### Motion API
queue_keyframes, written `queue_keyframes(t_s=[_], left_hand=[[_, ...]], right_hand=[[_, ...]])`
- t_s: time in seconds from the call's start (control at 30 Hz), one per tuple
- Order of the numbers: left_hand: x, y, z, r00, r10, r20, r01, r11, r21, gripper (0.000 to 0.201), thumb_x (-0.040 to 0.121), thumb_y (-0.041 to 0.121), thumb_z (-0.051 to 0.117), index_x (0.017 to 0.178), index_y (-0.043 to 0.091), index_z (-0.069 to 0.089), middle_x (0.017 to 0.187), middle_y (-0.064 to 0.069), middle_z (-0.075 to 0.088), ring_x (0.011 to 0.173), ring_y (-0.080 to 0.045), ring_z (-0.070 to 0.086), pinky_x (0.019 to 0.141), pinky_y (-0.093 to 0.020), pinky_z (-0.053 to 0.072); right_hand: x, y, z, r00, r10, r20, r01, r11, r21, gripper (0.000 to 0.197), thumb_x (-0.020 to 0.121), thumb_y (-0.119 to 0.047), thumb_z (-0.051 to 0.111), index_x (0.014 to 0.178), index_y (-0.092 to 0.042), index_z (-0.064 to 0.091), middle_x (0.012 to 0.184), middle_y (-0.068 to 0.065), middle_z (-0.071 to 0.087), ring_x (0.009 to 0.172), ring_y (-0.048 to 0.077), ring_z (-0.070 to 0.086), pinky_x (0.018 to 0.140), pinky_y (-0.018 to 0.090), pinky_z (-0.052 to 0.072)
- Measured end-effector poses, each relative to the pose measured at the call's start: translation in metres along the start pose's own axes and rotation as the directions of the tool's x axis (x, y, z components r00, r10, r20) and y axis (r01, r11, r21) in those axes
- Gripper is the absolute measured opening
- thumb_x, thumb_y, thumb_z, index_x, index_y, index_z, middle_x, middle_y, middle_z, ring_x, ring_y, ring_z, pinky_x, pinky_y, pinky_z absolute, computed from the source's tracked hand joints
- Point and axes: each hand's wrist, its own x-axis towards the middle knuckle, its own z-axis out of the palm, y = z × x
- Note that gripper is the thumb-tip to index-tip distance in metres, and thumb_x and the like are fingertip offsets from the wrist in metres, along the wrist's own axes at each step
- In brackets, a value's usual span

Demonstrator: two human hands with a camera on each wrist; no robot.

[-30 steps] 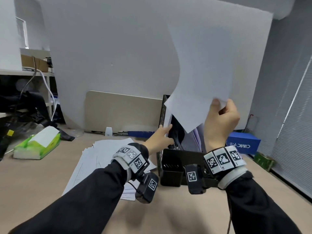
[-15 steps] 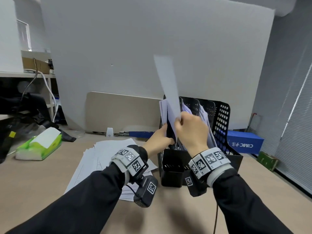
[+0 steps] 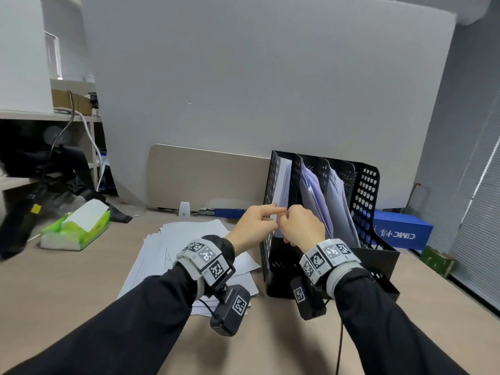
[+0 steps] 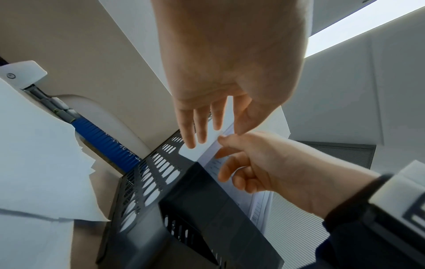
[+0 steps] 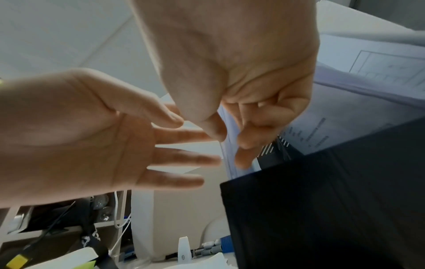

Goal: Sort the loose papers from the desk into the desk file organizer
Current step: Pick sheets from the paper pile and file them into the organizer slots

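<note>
A black mesh file organizer (image 3: 365,190) stands on the desk, with papers upright in its slots. My right hand (image 3: 300,228) pinches the near edge of a white sheet (image 3: 282,182) standing in the leftmost slot. In the right wrist view its thumb and fingers (image 5: 243,143) close on the sheet (image 5: 345,109). My left hand (image 3: 257,223) is beside it, and its straight fingers (image 4: 200,127) reach to the same papers (image 4: 260,203) at the organizer's left wall (image 4: 149,182). A loose pile of papers (image 3: 189,234) lies on the desk left of the organizer.
A green tissue pack (image 3: 78,228) lies at the desk's left. A beige panel (image 3: 205,177) leans on the wall behind the papers. A blue box (image 3: 400,231) sits behind the organizer on the right. Shelves with cables stand at far left.
My right hand has brought the sheet down from high in the air into the leftmost slot. My left hand stayed at the organizer's left wall, its fingers now straight against the papers.
</note>
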Motion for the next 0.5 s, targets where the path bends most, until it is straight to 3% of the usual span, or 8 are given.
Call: queue_keyframes(t_s=[0.07, 0.13, 0.23, 0.27, 0.3, 0.37, 0.4, 0.5], left_hand=[[-0.001, -0.006, -0.003, 0.999, -0.004, -0.05, 0.004, 1.0, -0.002, 0.048, 0.087, -0.007, 0.047, 0.121, 0.016, 0.072, 0.13, -0.007, 0.066, 0.09, -0.02, 0.062, 0.082, -0.027, 0.052], [-0.004, -0.009, -0.007, 0.992, -0.043, -0.116, 0.047, 0.999, 0.028, 0.04, 0.087, -0.005, 0.047, 0.108, 0.013, 0.077, 0.108, -0.005, 0.073, 0.093, -0.021, 0.065, 0.085, -0.033, 0.053], [-0.008, -0.019, -0.019, 0.984, -0.159, -0.086, 0.172, 0.968, 0.184, 0.027, 0.091, 0.0, 0.049, 0.1, 0.004, 0.075, 0.091, 0.0, 0.066, 0.081, -0.012, 0.061, 0.072, -0.02, 0.049], [-0.01, -0.024, -0.023, 0.975, -0.22, -0.008, 0.211, 0.925, 0.316, 0.021, 0.092, 0.004, 0.052, 0.099, 0.005, 0.072, 0.091, -0.004, 0.063, 0.08, -0.017, 0.06, 0.069, -0.02, 0.046], [-0.013, -0.032, -0.027, 0.946, -0.315, 0.075, 0.243, 0.844, 0.478, 0.016, 0.093, 0.01, 0.055, 0.103, 0.008, 0.067, 0.098, -0.008, 0.06, 0.09, -0.024, 0.062, 0.074, -0.023, 0.046], [-0.018, -0.053, -0.031, 0.837, -0.527, 0.149, 0.245, 0.603, 0.759, 0.044, 0.091, 0.026, 0.064, 0.13, 0.009, 0.055, 0.128, -0.012, 0.055, 0.122, -0.03, 0.055, 0.096, -0.032, 0.046], [-0.021, -0.065, -0.032, 0.795, -0.593, 0.131, 0.241, 0.506, 0.828, 0.062, 0.088, 0.035, 0.067, 0.141, 0.011, 0.046, 0.139, -0.011, 0.048, 0.128, -0.03, 0.051, 0.102, -0.038, 0.045], [-0.027, -0.087, -0.037, 0.768, -0.634, 0.09, 0.248, 0.423, 0.871, 0.075, 0.082, 0.051, 0.07, 0.14, 0.014, 0.041, 0.137, -0.009, 0.045, 0.117, -0.03, 0.053, 0.097, -0.041, 0.048]], right_hand=[[-0.004, 0.002, 0.001, 0.998, -0.026, -0.053, 0.024, 0.999, -0.03, 0.027, 0.096, -0.035, 0.043, 0.088, -0.016, 0.06, 0.08, 0.001, 0.066, 0.078, 0.026, 0.064, 0.074, 0.035, 0.051], [-0.008, 0.002, 0.0, 0.992, -0.047, -0.116, 0.043, 0.999, -0.032, 0.027, 0.095, -0.033, 0.045, 0.085, -0.014, 0.061, 0.078, 0.001, 0.062, 0.078, 0.027, 0.061, 0.069, 0.034, 0.046], [-0.012, 0.0, -0.002, 0.986, -0.073, -0.152, 0.071, 0.997, -0.014, 0.025, 0.092, -0.027, 0.045, 0.08, -0.011, 0.059, 0.074, 0.002, 0.062, 0.072, 0.026, 0.059, 0.064, 0.033, 0.044], [-0.012, 0.0, -0.002, 0.985, -0.077, -0.155, 0.076, 0.997, -0.014, 0.024, 0.092, -0.026, 0.045, 0.079, -0.012, 0.059, 0.073, 0.002, 0.062, 0.072, 0.026, 0.058, 0.063, 0.032, 0.043], [-0.013, -0.001, -0.002, 0.983, -0.087, -0.164, 0.086, 0.996, -0.013, 0.023, 0.092, -0.025, 0.045, 0.079, -0.012, 0.059, 0.073, 0.002, 0.061, 0.071, 0.026, 0.058, 0.063, 0.032, 0.042], [-0.016, -0.003, -0.003, 0.978, -0.102, -0.184, 0.102, 0.995, -0.012, 0.023, 0.092, -0.024, 0.045, 0.078, -0.011, 0.059, 0.073, 0.002, 0.062, 0.07, 0.025, 0.058, 0.061, 0.031, 0.041], [-0.017, -0.003, -0.002, 0.975, -0.108, -0.194, 0.108, 0.994, -0.013, 0.024, 0.092, -0.025, 0.046, 0.078, -0.011, 0.059, 0.072, 0.002, 0.062, 0.069, 0.025, 0.058, 0.061, 0.031, 0.041], [-0.022, -0.004, 0.002, 0.968, -0.125, -0.217, 0.124, 0.992, -0.021, 0.025, 0.094, -0.026, 0.046, 0.078, -0.012, 0.06, 0.072, 0.002, 0.061, 0.067, 0.026, 0.056, 0.062, 0.031, 0.039]])
